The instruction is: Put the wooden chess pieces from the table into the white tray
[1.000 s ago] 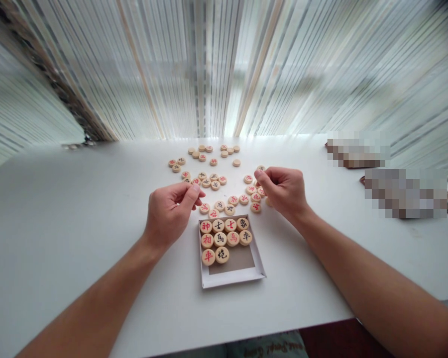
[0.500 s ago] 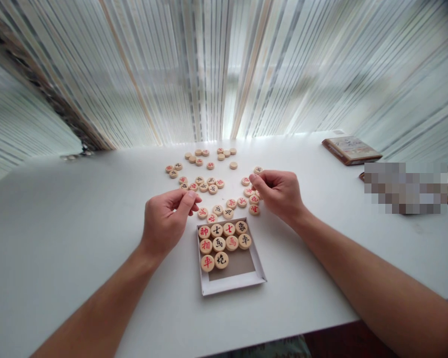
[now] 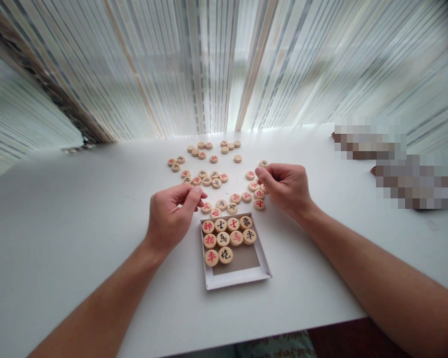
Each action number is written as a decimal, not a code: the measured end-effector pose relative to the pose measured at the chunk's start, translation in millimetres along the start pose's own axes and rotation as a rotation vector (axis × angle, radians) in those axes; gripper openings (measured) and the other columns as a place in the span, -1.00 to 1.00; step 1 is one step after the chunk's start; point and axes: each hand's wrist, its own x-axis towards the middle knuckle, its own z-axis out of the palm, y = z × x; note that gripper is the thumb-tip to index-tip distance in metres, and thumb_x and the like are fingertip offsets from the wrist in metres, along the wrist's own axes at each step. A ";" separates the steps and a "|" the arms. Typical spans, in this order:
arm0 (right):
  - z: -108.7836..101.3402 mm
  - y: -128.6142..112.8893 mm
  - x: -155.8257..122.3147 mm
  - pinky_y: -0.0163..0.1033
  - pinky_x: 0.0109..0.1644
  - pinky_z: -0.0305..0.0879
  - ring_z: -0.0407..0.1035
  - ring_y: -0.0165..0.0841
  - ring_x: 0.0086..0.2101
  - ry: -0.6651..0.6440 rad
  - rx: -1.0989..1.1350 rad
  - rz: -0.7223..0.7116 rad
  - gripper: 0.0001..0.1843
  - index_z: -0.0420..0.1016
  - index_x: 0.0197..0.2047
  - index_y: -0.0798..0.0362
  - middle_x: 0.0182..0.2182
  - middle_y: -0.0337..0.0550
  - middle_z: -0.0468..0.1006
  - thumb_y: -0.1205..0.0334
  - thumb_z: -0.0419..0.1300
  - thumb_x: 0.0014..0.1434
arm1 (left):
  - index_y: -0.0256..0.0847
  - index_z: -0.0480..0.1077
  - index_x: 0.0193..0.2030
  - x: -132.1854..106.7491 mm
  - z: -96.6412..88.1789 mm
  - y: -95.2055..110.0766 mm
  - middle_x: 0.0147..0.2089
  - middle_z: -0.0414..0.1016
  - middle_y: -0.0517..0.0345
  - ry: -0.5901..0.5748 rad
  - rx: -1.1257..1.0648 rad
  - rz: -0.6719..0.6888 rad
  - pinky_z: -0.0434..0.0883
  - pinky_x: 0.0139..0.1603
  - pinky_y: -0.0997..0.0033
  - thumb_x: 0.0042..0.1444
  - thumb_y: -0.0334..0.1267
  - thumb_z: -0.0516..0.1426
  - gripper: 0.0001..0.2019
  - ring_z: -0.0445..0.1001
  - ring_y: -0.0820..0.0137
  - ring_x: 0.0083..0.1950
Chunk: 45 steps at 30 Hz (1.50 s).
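Pieces (image 3: 223, 239) sit in a shallow box (image 3: 239, 279) and lie loose beyond it on the worktop (image 3: 97, 214). Rows packed against the box's far and left walls likely save space and limit sliding; their characters face the person, probably for easy reading. The left hand (image 3: 172, 214) and right hand (image 3: 286, 189) are apart, flanking the nearer loose pieces, fingers curled; whether either grips one, I cannot tell. All are round, pale and wood-like, lettered red or black, some showing blank faces.
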 end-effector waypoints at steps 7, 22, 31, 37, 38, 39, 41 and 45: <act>0.0 0.3 0.8 -0.23 -0.46 0.03 0.12 -0.43 -0.60 -0.001 0.002 -0.008 -0.53 0.38 -0.65 0.02 -0.71 -0.29 0.29 0.09 0.28 0.25 | -0.21 0.67 -0.35 0.8 1.0 1.3 -0.40 0.71 0.13 -0.002 0.021 0.019 0.52 -0.36 0.41 0.35 -0.15 0.21 -0.70 0.61 0.38 -0.43; -0.8 -3.2 -2.0 -0.23 -0.48 0.05 0.13 -0.43 -0.61 -0.016 0.016 0.004 -0.52 0.36 -0.64 0.00 -0.70 -0.29 0.30 0.05 0.28 0.27 | -0.21 0.68 -0.33 -0.4 3.4 -0.2 -0.39 0.72 0.12 0.007 0.034 0.012 0.55 -0.31 0.38 0.36 -0.11 0.21 -0.69 0.66 0.34 -0.40; -1.3 -2.2 0.4 -0.26 -0.50 0.10 0.18 -0.41 -0.61 -0.023 0.010 0.026 -0.48 0.43 -0.61 0.01 -0.70 -0.27 0.33 -0.07 0.28 0.31 | -0.17 0.64 -0.38 -6.2 4.0 11.1 -0.45 0.68 0.18 -0.018 0.071 0.052 0.52 -0.33 0.39 0.32 -0.17 0.21 -0.73 0.63 0.34 -0.42; -2.9 0.4 1.8 -0.24 -0.48 0.17 0.24 -0.38 -0.61 -0.006 0.012 0.033 -0.50 0.48 -0.57 0.02 -0.67 -0.23 0.43 -0.02 0.25 0.36 | -0.17 0.65 -0.37 1.8 -3.8 6.9 -0.45 0.68 0.19 0.031 0.135 0.055 0.49 -0.30 0.38 0.31 -0.13 0.22 -0.72 0.60 0.34 -0.41; -4.0 0.6 2.9 -0.24 -0.48 0.18 0.25 -0.38 -0.61 0.005 0.011 0.034 -0.51 0.49 -0.57 0.02 -0.67 -0.23 0.44 -0.02 0.25 0.36 | -0.17 0.66 -0.36 4.8 -6.9 5.0 -0.44 0.68 0.18 0.054 0.143 0.040 0.49 -0.30 0.38 0.31 -0.11 0.22 -0.71 0.61 0.34 -0.40; -5.4 1.0 4.3 -0.24 -0.47 0.21 0.27 -0.38 -0.61 0.019 0.010 0.037 -0.51 0.50 -0.56 0.03 -0.67 -0.22 0.45 -0.01 0.25 0.36 | -0.17 0.67 -0.34 8.1 -10.2 2.9 -0.43 0.69 0.17 0.085 0.155 0.017 0.49 -0.30 0.38 0.31 -0.09 0.22 -0.71 0.62 0.33 -0.39; -9.1 2.8 8.3 -0.25 -0.45 0.25 0.31 -0.37 -0.60 0.055 0.005 0.043 -0.53 0.54 -0.54 0.03 -0.67 -0.22 0.47 0.00 0.25 0.37 | -0.18 0.68 -0.30 14.3 -16.5 -1.2 -0.40 0.70 0.15 0.132 0.163 -0.039 0.51 -0.29 0.38 0.30 -0.07 0.21 -0.71 0.63 0.32 -0.38; -17.2 11.4 17.6 -0.26 -0.48 0.25 0.35 -0.36 -0.61 0.108 -0.028 0.065 -0.58 0.61 -0.47 0.06 -0.64 -0.20 0.51 0.01 0.24 0.36 | -0.19 0.67 -0.30 22.4 -24.8 -7.0 -0.41 0.68 0.13 0.160 0.176 -0.055 0.50 -0.32 0.39 0.28 -0.06 0.21 -0.71 0.62 0.32 -0.39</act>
